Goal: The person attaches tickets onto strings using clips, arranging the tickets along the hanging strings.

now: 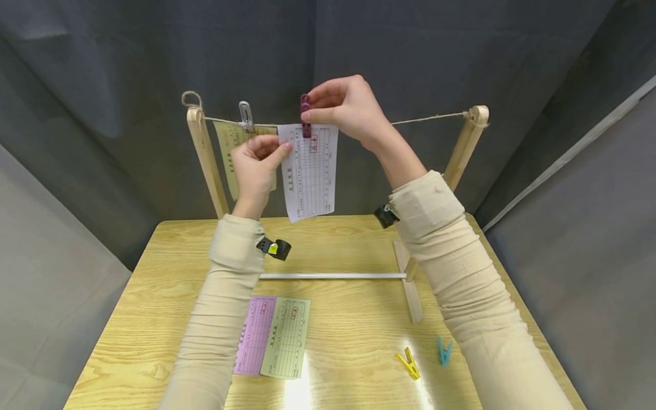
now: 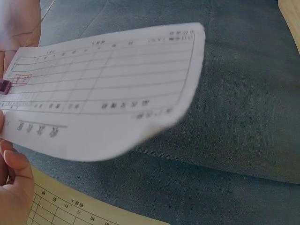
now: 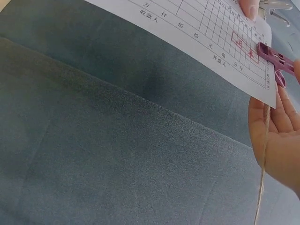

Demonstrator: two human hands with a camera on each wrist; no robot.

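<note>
Bare string (image 1: 430, 118) leaves room near the right post (image 1: 465, 145); paper (image 1: 315, 182) blocks leftward.

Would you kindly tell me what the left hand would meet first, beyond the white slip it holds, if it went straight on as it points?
Probably the purple clothespin on the white slip, though depth is unclear.

Over at 12 o'clock, a dark curtain (image 1: 410, 45) hangs behind the wood-grained bench (image 1: 333, 245), which shines with glare at 6. A grey drape (image 1: 51, 273) stands at 9; another grey drape (image 1: 589, 256) stands at 3, edged by a pale strip (image 1: 569, 155) slanting up towards 2. I can see light creases in the curtain.
</note>
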